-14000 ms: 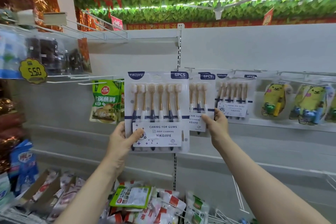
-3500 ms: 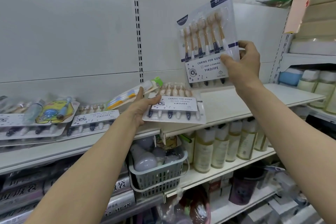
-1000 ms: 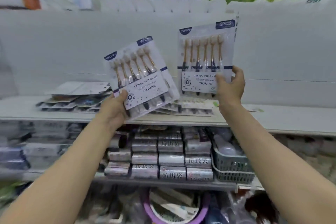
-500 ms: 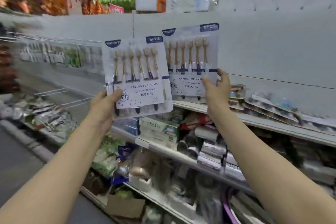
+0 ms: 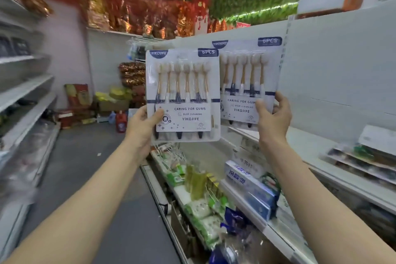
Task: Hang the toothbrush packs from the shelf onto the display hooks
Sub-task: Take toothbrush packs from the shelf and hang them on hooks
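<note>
Head view: above the white shelf's (image 5: 310,150) far end, the left hand (image 5: 140,126) pinches the lower corner of one upright toothbrush pack (image 5: 183,92), six gold-and-navy brushes under clear plastic, and the right hand (image 5: 273,117) grips a second pack (image 5: 246,79).

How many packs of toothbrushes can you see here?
2. One clear plastic six-brush toothbrush pack is gripped by the left hand, partly overlapping the second pack, gripped by the right hand. Blurred flat packages on the white shelf may be more.
</note>
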